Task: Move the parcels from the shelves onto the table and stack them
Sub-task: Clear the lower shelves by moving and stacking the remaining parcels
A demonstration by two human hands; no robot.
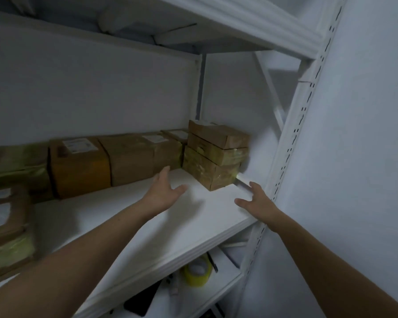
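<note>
While poised short of the corner stack (216, 157) of three taped cardboard parcels, shown with left hand (162, 191) and right hand (261, 205) both spread wide, fingers straight, gripping nothing and touching no parcel. Stack located at the right rear corner of the middle shelf (170, 226), seemingly hard against the side wall, just beside a row of parcels (115, 157) along the back.

Judged as the approach to a two-handed grasp. To do it well:
- Set the palms on opposite side faces of the bottom parcel, left on the face toward the row, right on the wall side.
- If too tight by the wall, slide the stack forward first.
- Squeeze evenly and lift low and level, as probably loose and liable to shear.
- Otherwise, take the top parcel alone.
- Mind the upright post (290, 148) when drawing back.

Also visible: blurred parcels (7, 226) at left foreground; yellow tape roll (197, 271) on the shelf below. Table not in view.
</note>
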